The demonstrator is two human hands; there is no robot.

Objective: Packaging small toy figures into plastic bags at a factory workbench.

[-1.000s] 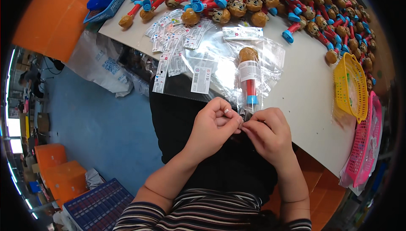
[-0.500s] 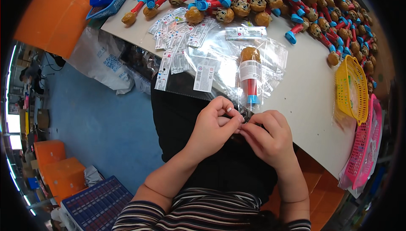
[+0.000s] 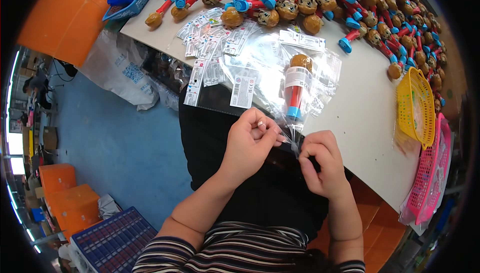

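Observation:
A brown-headed toy (image 3: 295, 93) with a red handle, a blue foot and a white label band round its middle lies in a clear plastic bag (image 3: 298, 128) at the table's near edge. Its foot end points toward me. The bag's near end is drawn together between my hands. My left hand (image 3: 250, 143) pinches the film on its left side, fingers curled. My right hand (image 3: 322, 163) is closed on the twisted film at the right, thumb against forefinger. Beside the bag lie a white printed card (image 3: 242, 92) and several loose cards (image 3: 205, 43).
A big heap of the same toys (image 3: 305, 3) covers the table's far side. A yellow basket (image 3: 417, 105) and a pink basket (image 3: 427, 173) stand at the right edge. At the far left is a blue basket (image 3: 135, 8); a blue crate (image 3: 115, 238) sits on the floor.
My hands have moved apart, the right one a little right and down, stretching film between them. The toy in its bag has shifted slightly up and tilted.

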